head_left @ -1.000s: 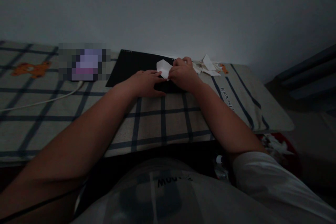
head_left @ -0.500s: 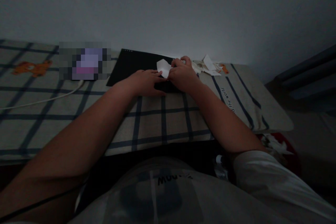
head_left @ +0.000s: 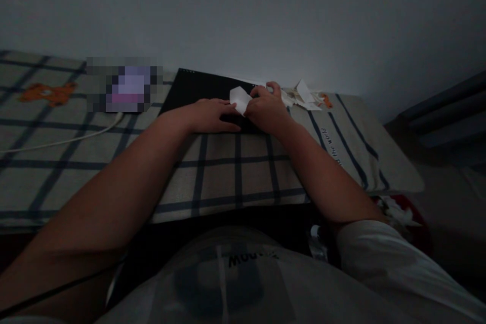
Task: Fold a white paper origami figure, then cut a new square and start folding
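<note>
Paper (head_left: 239, 98) – a small white folded piece – sits on a black board (head_left: 197, 92) near the back of the bed, right between both hands. Right hand (head_left: 268, 110) pinches it by the near right edge, fingers curled and closed on it. Left hand (head_left: 212, 115) lies flat, palm down, on the board just left of the paper, fingertips touching or almost touching its lower corner; hard to call in this light. It isn't gripping anything, fingers loosely stretched out.

Room's really dim. The surface is a bed or cushion with a plaid cover (head_left: 235, 172) – beige with dark blue lines, an orange cartoon animal (head_left: 47, 93) printed far left and some lettering along the right side. Plain grey wall (head_left: 243, 10) behind it. The board runs along the wall edge. Just right of the right hand there's a heap of paper scraps (head_left: 301, 96), touching the wall side of the cover. A white cable (head_left: 64, 139) snakes across the cover on the left, toward a blurred-out patch.

Down on the floor at the right, below the bed edge, there's a red bin (head_left: 421, 233) with crumpled white paper (head_left: 397, 211) in it.
</note>
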The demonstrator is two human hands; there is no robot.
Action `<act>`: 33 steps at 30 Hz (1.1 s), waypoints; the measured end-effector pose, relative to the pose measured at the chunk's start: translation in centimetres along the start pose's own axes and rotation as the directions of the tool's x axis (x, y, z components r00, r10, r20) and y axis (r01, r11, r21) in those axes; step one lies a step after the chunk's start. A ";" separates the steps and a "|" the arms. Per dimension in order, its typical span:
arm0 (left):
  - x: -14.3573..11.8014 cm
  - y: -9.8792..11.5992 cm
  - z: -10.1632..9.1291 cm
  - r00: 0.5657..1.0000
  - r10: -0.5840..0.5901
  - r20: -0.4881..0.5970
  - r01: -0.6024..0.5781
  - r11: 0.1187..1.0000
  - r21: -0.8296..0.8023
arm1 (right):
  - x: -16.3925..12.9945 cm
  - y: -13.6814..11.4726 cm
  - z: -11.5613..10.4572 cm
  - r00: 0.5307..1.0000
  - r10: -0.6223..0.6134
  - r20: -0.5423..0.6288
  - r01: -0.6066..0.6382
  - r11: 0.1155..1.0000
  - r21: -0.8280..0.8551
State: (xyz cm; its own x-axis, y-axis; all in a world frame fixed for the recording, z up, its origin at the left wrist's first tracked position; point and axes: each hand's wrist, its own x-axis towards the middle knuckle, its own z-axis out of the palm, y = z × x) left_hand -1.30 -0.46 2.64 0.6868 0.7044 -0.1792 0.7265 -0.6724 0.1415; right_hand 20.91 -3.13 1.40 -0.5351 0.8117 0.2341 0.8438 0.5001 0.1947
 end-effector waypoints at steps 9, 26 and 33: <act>-0.3 2.0 0.1 0.998 -0.070 -0.008 0.070 0.992 0.103 | 0.0 0.2 -0.1 1.000 -0.006 0.022 0.006 1.000 -0.027; -0.4 1.6 -0.2 0.995 -0.100 -0.023 0.101 0.993 0.065 | -0.3 0.4 0.2 0.999 -0.041 -0.001 0.041 0.998 0.053; -0.5 1.9 -0.2 0.992 -0.129 0.006 0.128 0.988 0.083 | -0.2 1.0 0.2 0.998 -0.065 0.019 0.063 0.995 0.074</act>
State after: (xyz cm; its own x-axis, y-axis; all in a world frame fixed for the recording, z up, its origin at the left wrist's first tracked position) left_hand -0.28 -2.03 3.18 0.5871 0.7840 -0.2015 0.8044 -0.5931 0.0358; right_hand 21.85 -2.76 1.35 -0.5878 0.7832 0.2027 0.8090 0.5713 0.1382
